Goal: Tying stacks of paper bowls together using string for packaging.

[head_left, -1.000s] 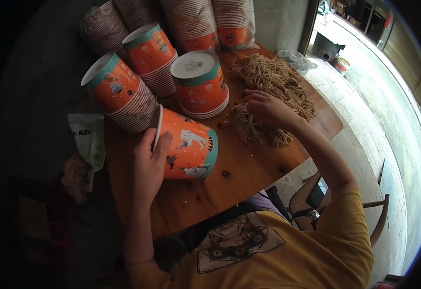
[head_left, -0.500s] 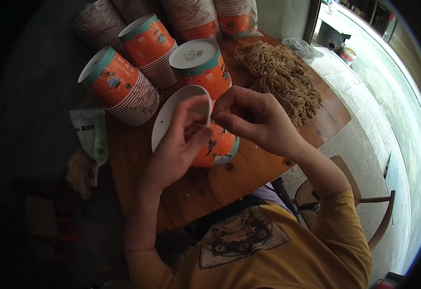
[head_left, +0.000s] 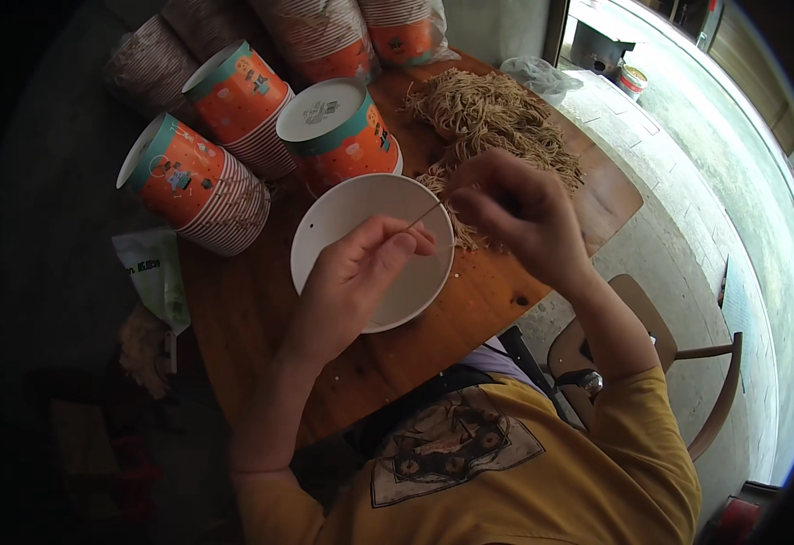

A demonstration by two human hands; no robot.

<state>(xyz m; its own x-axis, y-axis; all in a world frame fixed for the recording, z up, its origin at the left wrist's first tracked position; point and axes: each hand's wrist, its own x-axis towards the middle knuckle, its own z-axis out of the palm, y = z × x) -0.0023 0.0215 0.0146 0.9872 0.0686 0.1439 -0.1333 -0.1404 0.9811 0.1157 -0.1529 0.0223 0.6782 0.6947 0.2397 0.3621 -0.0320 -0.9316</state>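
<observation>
A round paper bucket (head_left: 347,204), white inside, sits mouth up on the wooden table before me, with a small dark hole in its left wall. Over its opening my left hand (head_left: 352,282) is closed, thumb and fingers pinching a thin brown cord (head_left: 426,214). The cord runs straight to the bucket's right rim, toward my right hand (head_left: 520,213). That hand is curled closed just outside the rim, its fingertips pinched at the cord's line and slightly blurred. Whether the cord passes through the rim is too small to tell.
Stacks of orange and teal paper buckets (head_left: 338,136) stand upside down behind, with plastic-wrapped stacks (head_left: 311,41) farther back. A heap of tan cords (head_left: 497,123) lies at the right. A green-white bag (head_left: 153,272) hangs by the table's left edge; a chair (head_left: 624,318) stands right.
The bucket has tipped from its side to mouth up. My left hand has come over its opening and pinches the cord; my right hand has moved right, outside the rim.
</observation>
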